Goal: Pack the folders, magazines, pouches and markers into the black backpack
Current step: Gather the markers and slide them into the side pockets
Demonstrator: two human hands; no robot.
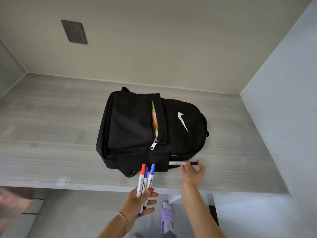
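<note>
Step in hand, as I read it: feeding markers one at a time into the side pocket point(158, 163) of the backpack point(151, 127).

Backpack lies flat on the grey desk point(51, 131), logo up, side pocket on the edge nearest the person. Front pocket zip point(153, 145) sits at the near end, so that pocket gapes and something yellow-orange shows inside. Can't tell what it is.

Right hand point(193, 172) pinches a black-capped marker point(182, 163) between thumb and fingertips. Its far end is already under the pocket's lip, body lying flat along the backpack's edge.

Left hand point(141, 201) is clamped on a fan of three markers point(145, 179), one red cap and two blue, caps pointing toward the backpack. It hovers off the desk edge, just short of the pocket.

To do it well:
- Push along the marker's axis, parallel to the edge. Any angle and the tip likely snags the fabric.
- Pocket mouth looks slack. If it collapses, a free left finger could hold the lip open, though that hand is full.
- Seat it until only the cap shows, if at all, then let go.
- Next marker: take it off the outside of the fan so the others don't slip.

Risk: marker slides back out, since the pocket lies sideways.
</note>
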